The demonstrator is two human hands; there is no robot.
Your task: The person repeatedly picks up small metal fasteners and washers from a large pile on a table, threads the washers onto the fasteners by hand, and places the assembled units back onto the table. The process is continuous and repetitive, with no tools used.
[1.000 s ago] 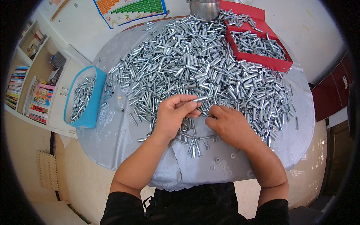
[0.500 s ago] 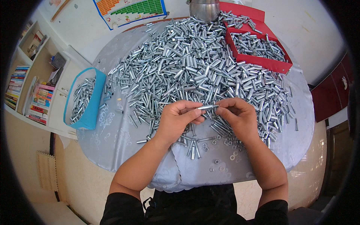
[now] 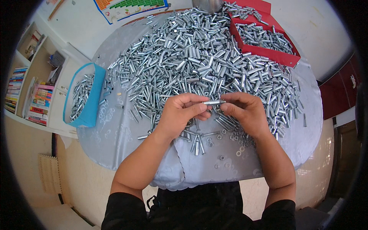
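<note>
One metal tube [image 3: 211, 102] between both grips [image 3: 179, 112] [image 3: 247, 114]

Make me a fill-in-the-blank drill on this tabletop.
1. The left hand and right hand meet at a slim piece made of ____.
2. The blue bin stands to the ____ of the big heap.
3. The open box at far right is coloured ____.
4. Loose rings lie nearer the ____ hand.

Missing words: metal; left; red; right.

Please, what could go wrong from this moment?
The left hand pinches one end of a metal sleeve, with the right hand at the other; it might slip into the pile of similar pieces.
Loose washers lie beside the right forearm, which could sweep them away.
</note>
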